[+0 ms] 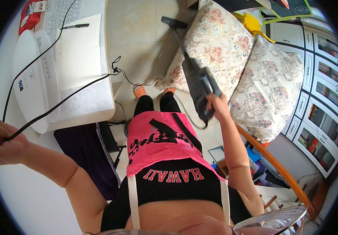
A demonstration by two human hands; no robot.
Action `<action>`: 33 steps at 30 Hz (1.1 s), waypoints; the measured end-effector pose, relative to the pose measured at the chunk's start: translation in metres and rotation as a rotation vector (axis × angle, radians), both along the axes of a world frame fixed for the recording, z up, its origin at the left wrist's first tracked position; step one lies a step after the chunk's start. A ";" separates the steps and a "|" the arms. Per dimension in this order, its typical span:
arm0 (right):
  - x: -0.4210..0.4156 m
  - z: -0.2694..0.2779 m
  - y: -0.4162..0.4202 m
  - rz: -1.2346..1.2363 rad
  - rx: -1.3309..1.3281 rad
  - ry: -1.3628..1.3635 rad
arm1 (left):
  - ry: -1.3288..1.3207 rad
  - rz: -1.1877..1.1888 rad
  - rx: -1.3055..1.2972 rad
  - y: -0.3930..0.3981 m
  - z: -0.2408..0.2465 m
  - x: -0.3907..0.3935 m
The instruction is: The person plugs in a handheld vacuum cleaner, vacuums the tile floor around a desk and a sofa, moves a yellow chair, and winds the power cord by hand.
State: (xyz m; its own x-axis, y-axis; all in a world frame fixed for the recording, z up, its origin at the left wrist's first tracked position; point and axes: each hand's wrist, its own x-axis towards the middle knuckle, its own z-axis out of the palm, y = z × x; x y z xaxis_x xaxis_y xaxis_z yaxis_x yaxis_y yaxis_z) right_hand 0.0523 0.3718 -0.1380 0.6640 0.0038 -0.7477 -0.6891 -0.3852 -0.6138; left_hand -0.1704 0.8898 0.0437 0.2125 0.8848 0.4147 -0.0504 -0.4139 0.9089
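My right hand is closed around the handle of a dark handheld vacuum cleaner. Its thin tube runs up to a flat black floor nozzle, beside a floral fabric cover; whether the nozzle touches the floor I cannot tell. At the far left my left hand grips a black power cord, raised beside the white table. The cord stretches over the table's corner to a knotted bundle. Another stretch of cord rises from this hand across the tabletop.
On the white table lie an open notebook, a black pen and white oval panels. A second floral cover drapes furniture at right. Loose cord lies near my feet. A yellow chair and glass-fronted cabinets stand beyond.
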 end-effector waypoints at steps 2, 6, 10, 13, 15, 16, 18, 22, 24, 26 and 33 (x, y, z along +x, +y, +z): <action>-0.023 0.027 -0.007 -0.040 -0.003 0.023 | -0.111 0.019 -0.056 0.004 -0.005 0.006; -0.034 0.038 0.001 -0.143 -0.020 -0.042 | -0.155 0.005 -0.107 0.010 -0.012 0.006; -0.004 0.007 0.021 -0.347 0.079 -0.131 | -0.083 -0.031 -0.032 0.003 -0.007 0.004; 0.034 -0.026 0.043 -0.349 0.094 -0.243 | 0.175 0.181 0.249 -0.036 0.000 0.028; 0.058 -0.041 0.051 -0.296 -0.024 -0.299 | 0.217 0.248 0.305 -0.049 0.005 0.037; 0.069 -0.046 0.052 -0.241 -0.117 -0.330 | 0.186 0.254 0.286 -0.051 0.007 0.037; 0.086 -0.051 0.049 -0.133 -0.310 -0.390 | -0.067 0.139 0.044 -0.047 0.011 0.029; 0.099 -0.053 0.041 -0.043 -0.218 -0.348 | 0.034 0.177 0.182 -0.059 0.017 0.028; 0.093 -0.052 0.033 0.047 -0.117 -0.337 | -0.051 0.139 0.121 -0.064 0.020 0.033; 0.073 -0.042 0.033 0.064 -0.034 -0.308 | -0.133 0.091 0.074 -0.067 0.023 0.034; -0.037 0.044 0.013 0.343 -0.127 -0.115 | -0.141 0.074 0.132 -0.069 0.035 0.032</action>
State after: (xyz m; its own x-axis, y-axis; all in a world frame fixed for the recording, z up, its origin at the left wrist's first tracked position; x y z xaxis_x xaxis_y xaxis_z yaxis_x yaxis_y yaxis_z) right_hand 0.0149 0.3851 -0.0940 0.7200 0.1525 -0.6770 -0.4362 -0.6593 -0.6124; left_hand -0.1386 0.8205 0.0791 0.0806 0.8317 0.5494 -0.1388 -0.5364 0.8325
